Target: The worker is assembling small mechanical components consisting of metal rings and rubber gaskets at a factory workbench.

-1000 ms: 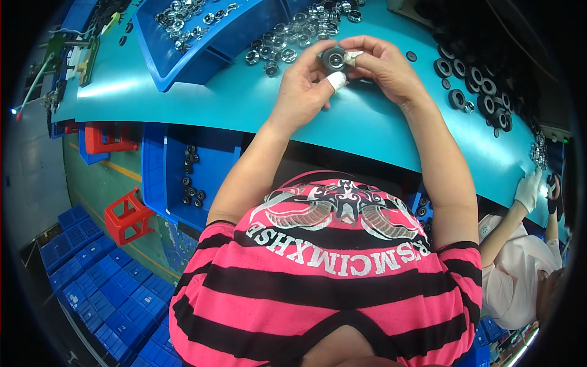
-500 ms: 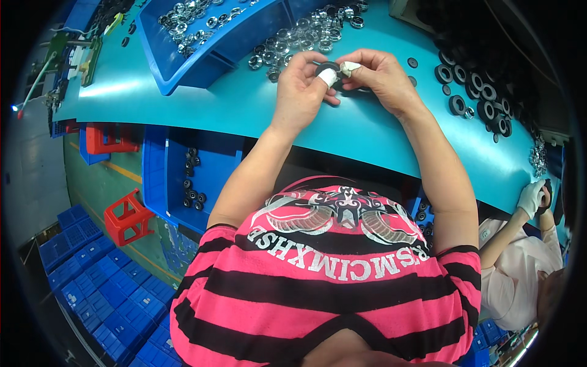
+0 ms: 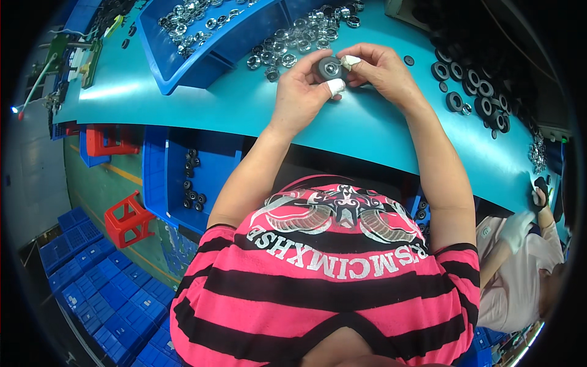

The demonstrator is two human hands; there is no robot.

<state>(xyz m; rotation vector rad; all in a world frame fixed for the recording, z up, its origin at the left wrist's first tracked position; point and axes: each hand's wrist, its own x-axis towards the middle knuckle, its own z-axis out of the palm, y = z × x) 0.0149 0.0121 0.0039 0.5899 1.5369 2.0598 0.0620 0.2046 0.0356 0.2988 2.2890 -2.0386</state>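
Between my hands, above the teal table, is a small black wheel (image 3: 331,68) with a shiny chrome hub, its hub face turned up toward me. My left hand (image 3: 304,92) grips it from the left, the thumb along its near edge and the fingers behind it. White tape wraps that thumb. At the wheel's right edge, my right hand (image 3: 380,72) pinches with a thumb also wrapped in white; its other fingers curl partly out of sight behind. Loose chrome hubs (image 3: 304,45) lie just beyond my left hand.
A blue bin (image 3: 211,64) of chrome hubs stands at the far left on the teal table (image 3: 232,110). Black tires (image 3: 486,88) pile up at right. A blue crate (image 3: 211,177) with finished-looking wheels sits below the edge. A co-worker's gloved hand (image 3: 516,231) is at right.
The wheel has turned so its chrome hub now faces me. My left thumb has slid down to its near edge. The co-worker's gloved hand has moved back from the table.
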